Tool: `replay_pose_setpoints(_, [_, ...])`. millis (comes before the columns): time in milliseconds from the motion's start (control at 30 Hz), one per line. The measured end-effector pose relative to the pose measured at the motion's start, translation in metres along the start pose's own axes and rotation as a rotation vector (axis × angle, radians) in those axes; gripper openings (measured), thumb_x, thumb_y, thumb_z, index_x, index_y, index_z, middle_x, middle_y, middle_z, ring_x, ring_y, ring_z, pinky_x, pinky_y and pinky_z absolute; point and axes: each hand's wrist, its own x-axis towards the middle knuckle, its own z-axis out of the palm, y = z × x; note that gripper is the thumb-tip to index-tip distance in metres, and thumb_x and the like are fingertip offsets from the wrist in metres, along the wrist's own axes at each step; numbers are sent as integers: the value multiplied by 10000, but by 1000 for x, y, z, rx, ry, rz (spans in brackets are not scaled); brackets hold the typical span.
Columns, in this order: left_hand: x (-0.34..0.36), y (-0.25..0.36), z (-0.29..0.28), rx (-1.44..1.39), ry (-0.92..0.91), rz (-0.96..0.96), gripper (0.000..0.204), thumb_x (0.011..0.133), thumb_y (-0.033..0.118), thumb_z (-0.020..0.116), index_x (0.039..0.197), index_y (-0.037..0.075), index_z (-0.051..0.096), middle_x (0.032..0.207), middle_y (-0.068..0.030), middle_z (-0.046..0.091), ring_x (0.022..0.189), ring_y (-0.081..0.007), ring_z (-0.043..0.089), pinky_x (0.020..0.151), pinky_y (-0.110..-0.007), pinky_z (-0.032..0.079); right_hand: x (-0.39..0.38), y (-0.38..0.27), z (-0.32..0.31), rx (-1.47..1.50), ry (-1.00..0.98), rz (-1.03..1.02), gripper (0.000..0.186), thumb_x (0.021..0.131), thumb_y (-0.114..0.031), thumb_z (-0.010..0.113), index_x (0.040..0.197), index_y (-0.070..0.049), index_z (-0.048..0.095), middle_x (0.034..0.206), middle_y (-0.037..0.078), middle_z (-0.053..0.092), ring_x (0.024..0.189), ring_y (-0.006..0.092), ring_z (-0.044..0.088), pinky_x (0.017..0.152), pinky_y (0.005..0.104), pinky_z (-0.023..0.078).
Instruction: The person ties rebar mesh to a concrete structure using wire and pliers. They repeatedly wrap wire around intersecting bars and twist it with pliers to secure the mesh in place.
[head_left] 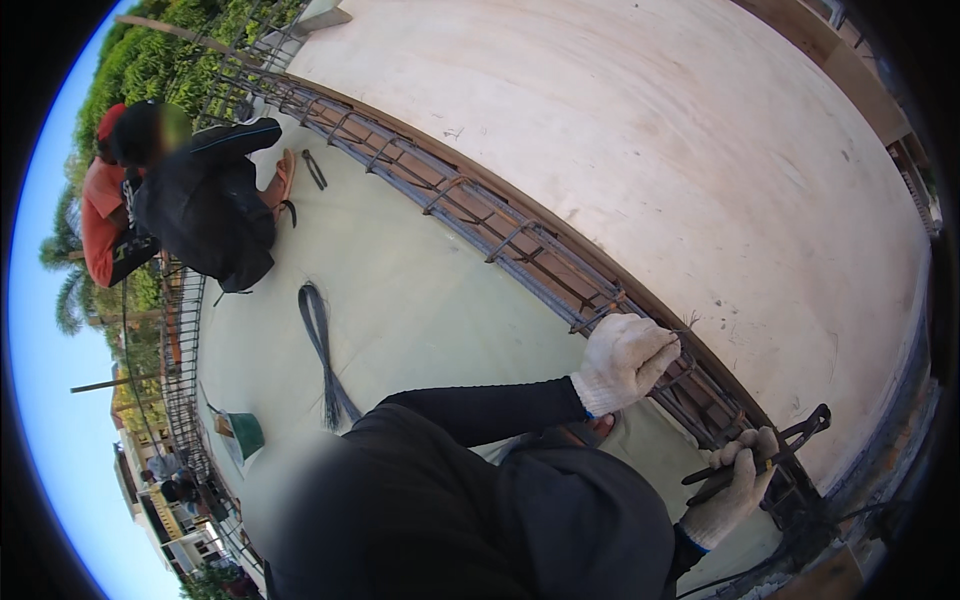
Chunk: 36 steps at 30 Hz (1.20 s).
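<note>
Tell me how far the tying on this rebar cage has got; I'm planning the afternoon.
Done: the rebar cage lies assembled in its trench beside the plywood deck. In hand: the left hand pinches tie wire at a stirrup, the right hand holds pincers. Left: cannot tell which joints are tied; a wire bundle lies unused.

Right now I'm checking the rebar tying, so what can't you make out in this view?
- Tie wire at the left hand: too thin; glove covers it.
- Pincers handles: partly hidden in the right hand.
- Rebar cage lower end: lost in the dark fisheye rim.
</note>
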Motion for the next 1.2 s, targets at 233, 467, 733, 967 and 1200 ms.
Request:
replay_pose_setpoints(233, [43, -56, -8, 287, -156, 171, 118, 915, 169, 813, 929, 66, 755, 831, -94, 679, 816, -345, 675, 775, -491, 526, 21, 41, -34, -141, 72, 44, 503, 996, 13, 555, 1493, 89, 570, 1192, 140, 594, 839, 130, 580, 721, 303, 518])
replay_pose_setpoints(467, [41, -58, 7, 411, -344, 68, 154, 967, 246, 772, 922, 99, 770, 860, -85, 691, 855, -334, 695, 787, -493, 544, 33, 65, -31, -316, 209, 78, 503, 1004, -21, 562, 1494, 89, 591, 1303, 175, 626, 839, 138, 603, 745, 293, 524])
replay_pose_setpoints(733, [45, -58, 10, 392, -340, 46, 160, 965, 257, 774, 903, 113, 743, 834, -77, 664, 839, -323, 684, 772, -485, 539, 39, 97, -34, -424, 230, 135, 494, 1018, -44, 557, 1492, 89, 602, 1344, 191, 671, 1135, 211, 662, 981, 341, 537])
replay_pose_setpoints(967, [47, -62, 12, 379, -346, 48, 168, 957, 251, 781, 883, 116, 715, 819, -75, 646, 827, -316, 679, 758, -473, 538, 51, 134, -53, -514, 226, -32, 460, 1015, -34, 579, 1451, 103, 627, 1372, 203, 685, 1291, 290, 656, 1141, 411, 490])
replay_pose_setpoints(1200, [49, -59, 10, 372, -337, 54, 182, 956, 248, 781, 863, 110, 704, 817, -76, 645, 824, -318, 679, 753, -475, 536, 54, 136, -65, -516, 176, 8, 471, 1020, -28, 589, 1474, 93, 610, 1374, 183, 677, 1224, 270, 664, 1091, 387, 513])
